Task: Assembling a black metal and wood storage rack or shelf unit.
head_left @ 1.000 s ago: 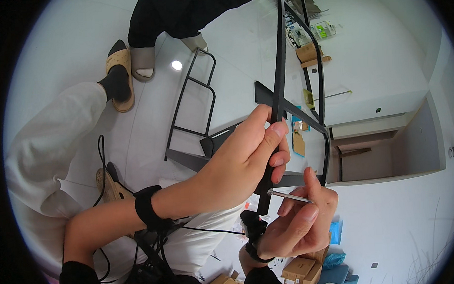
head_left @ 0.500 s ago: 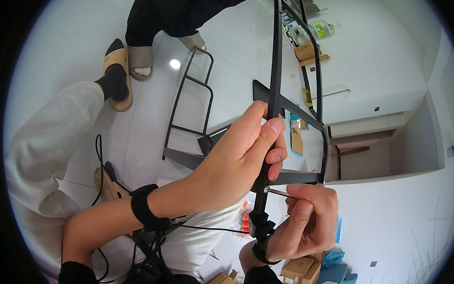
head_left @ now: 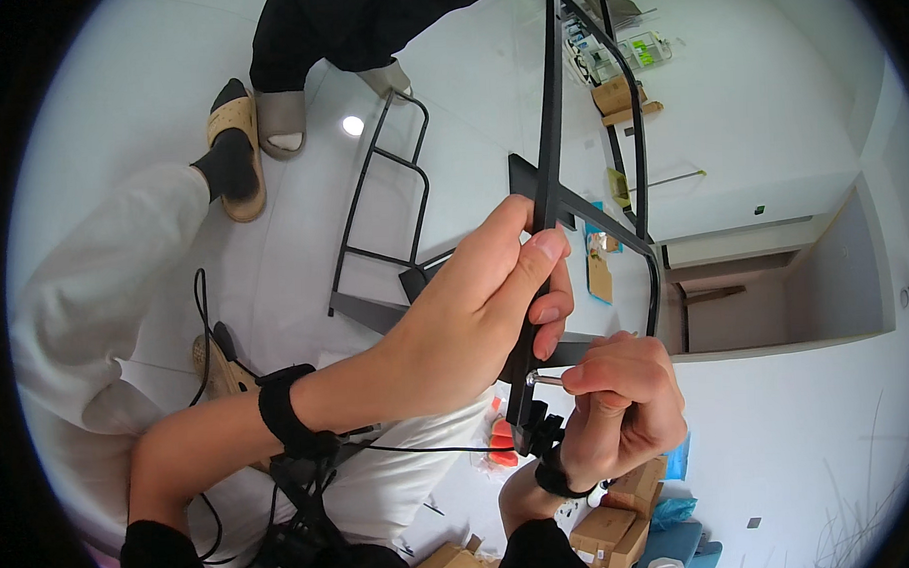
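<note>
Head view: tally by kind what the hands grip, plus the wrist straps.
Black frame bar, in the left hand: 1
Slim silver rod, in the right hand: 1
Black wrist straps: 2
Total: 4

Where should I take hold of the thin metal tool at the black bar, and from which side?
I'd grip the thin metal tool by its outer part, from the person's right, where the right hand has it: it is slim and sticks out that way, its inner end meets the black bar, and the left hand crowds the bar just above in the picture.
</note>
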`<state>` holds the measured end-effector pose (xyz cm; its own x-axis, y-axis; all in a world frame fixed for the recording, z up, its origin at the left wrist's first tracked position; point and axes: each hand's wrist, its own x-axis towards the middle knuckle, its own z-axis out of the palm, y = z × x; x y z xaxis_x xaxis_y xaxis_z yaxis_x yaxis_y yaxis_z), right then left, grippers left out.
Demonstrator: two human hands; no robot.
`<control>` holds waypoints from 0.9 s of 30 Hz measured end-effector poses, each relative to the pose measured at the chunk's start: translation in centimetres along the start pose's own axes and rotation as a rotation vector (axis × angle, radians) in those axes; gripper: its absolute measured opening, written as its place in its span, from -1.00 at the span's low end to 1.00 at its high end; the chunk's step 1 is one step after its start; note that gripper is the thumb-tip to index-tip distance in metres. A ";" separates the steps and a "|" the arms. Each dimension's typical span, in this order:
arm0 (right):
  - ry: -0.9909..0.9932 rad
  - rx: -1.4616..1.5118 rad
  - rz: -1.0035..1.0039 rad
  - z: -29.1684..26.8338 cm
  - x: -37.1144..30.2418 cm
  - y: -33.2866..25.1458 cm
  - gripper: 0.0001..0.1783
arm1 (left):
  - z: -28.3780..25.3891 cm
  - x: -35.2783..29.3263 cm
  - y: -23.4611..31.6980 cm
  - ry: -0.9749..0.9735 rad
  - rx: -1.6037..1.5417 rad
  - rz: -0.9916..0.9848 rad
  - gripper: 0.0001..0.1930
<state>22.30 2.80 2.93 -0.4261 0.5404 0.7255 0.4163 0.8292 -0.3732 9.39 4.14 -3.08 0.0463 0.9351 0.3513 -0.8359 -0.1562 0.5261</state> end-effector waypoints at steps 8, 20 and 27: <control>-0.322 0.367 0.244 -1.4 3.0 0.7 -0.88 | 0.0 0.4 0.5 -0.021 0.010 -0.056 -0.77; 0.000 0.400 0.642 0.3 0.6 -2.7 -0.59 | 0.3 0.3 0.1 -0.006 -0.037 -0.023 -0.77; 0.120 0.056 0.483 2.2 0.0 -3.3 -0.62 | 0.5 0.2 0.1 0.016 -0.052 0.008 -0.77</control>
<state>19.18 0.32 2.89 -0.0989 0.8471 0.5222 0.4981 0.4964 -0.7110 9.56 4.12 -2.58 0.0310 0.9390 0.3425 -0.8634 -0.1474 0.4825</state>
